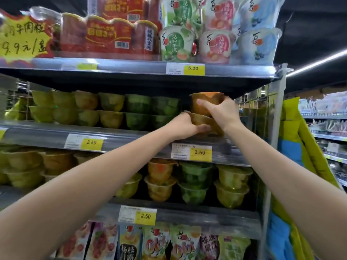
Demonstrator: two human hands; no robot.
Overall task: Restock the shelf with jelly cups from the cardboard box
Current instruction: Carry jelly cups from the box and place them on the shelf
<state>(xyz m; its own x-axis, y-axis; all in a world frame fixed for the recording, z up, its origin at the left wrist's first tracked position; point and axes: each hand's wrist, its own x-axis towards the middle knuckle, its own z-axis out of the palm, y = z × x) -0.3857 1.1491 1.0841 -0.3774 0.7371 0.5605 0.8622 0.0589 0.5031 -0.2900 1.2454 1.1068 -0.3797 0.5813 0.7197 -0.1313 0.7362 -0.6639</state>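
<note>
Middle shelf (131, 136), right end: left hand (185, 125) grips lower orange cup (203, 120), right hand (218, 109) grips upper orange cup (206, 102); seat squarely, release top first.

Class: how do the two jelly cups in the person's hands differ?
The upper cup is brighter orange, gripped by the right hand; the lower cup is duller amber, held by the left hand. The upper sits above the lower. Both are at the right end of the middle shelf.
</note>
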